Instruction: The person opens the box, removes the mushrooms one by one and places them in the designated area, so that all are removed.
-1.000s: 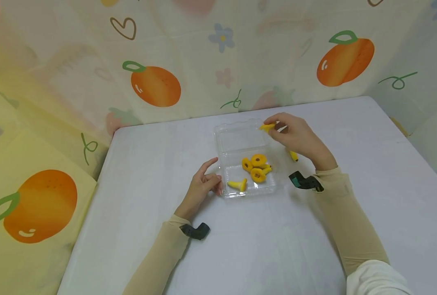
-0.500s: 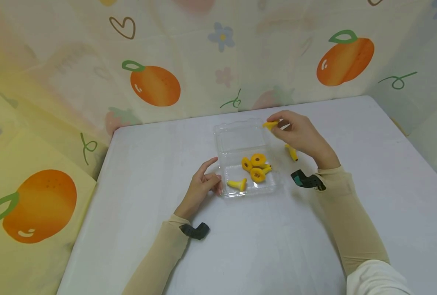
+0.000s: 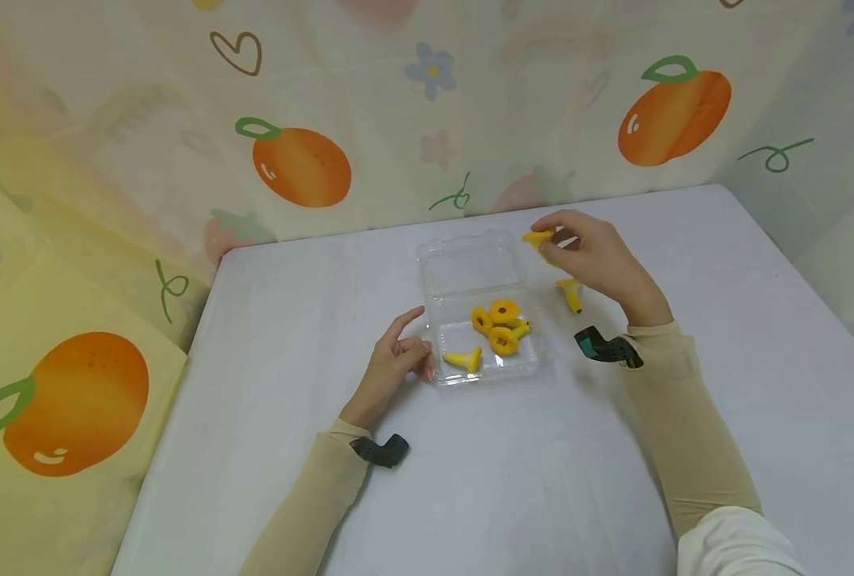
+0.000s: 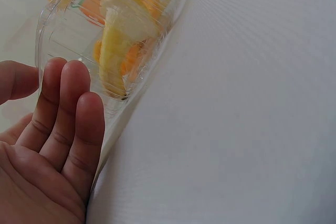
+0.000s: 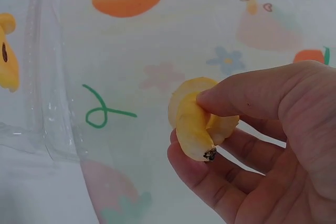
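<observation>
My right hand [image 3: 591, 252] pinches a yellow trumpet-shaped mushroom [image 5: 191, 124] between thumb and fingertips, above the table behind the box's right side. Its stem end is dark, and it points down toward the right wrist camera. My left hand [image 3: 390, 368] rests its fingertips against the left wall of a clear plastic clamshell box [image 3: 437, 320]; the fingers look fairly straight in the left wrist view. Several yellow mushrooms lie in the box: a cluster [image 3: 503, 340] at the right and a single mushroom [image 3: 464, 359] near the front left.
Another yellow mushroom [image 3: 571, 296] lies on the white table [image 3: 513, 480] to the right of the box, under my right hand. The box's clear lid [image 3: 470, 264] is folded back behind it. A fruit-printed curtain [image 3: 383, 96] stands along the table's back edge.
My right hand has drifted right and slightly back with the mushroom in its fingers, uncovering more of the mushroom on the table. My left hand and the box stay in place.
</observation>
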Demonstrator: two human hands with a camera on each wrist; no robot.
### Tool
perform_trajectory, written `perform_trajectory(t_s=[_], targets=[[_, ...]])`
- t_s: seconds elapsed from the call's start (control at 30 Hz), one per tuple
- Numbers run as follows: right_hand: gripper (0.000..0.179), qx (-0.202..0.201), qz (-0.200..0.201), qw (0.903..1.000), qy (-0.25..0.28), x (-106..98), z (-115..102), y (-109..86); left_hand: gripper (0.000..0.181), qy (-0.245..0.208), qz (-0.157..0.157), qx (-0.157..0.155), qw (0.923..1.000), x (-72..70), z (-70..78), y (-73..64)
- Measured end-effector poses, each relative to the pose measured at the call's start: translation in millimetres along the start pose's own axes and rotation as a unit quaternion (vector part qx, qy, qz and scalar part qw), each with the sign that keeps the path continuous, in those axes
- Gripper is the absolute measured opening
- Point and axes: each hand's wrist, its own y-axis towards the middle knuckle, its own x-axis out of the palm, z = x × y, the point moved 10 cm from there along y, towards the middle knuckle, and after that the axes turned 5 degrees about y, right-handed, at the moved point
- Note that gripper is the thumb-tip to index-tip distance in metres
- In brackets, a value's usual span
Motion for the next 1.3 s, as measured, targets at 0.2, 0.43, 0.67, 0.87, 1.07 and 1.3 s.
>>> perform_trajectory(t_s=[0.2,0.43,0.67,0.87,1.07,1.3], targets=[[0.029,0.011,0.012,0.9998,0.006,-6.0,4.6,-2.1,0.063,0.001,-0.001,0.001,1.0,0.2,0.1,-0.5],[0.029,0.01,0.023,0.9997,0.001,-13.3,6.5,-3.9,0.063,0.0,0.0,-0.004,1.0,0.2,-0.2,-0.5],[0.031,0.025,0.033,0.9991,-0.003,-22.5,7.4,-5.8,0.063,-0.002,-0.002,0.0,1.0,-0.4,-0.5,0.5],[0.027,0.018,0.052,0.9985,0.0,-28.7,7.2,-7.5,0.064,-0.001,-0.003,0.003,1.0,-0.3,-0.7,0.6],[0.028,0.017,0.061,0.998,-0.003,-34.4,9.5,-7.6,0.063,0.002,-0.002,0.003,1.0,-0.4,0.0,0.0],[0.028,0.02,0.077,0.9968,0.007,-42.0,15.1,-7.3,0.063,0.001,-0.004,0.006,1.0,0.2,1.0,0.0]])
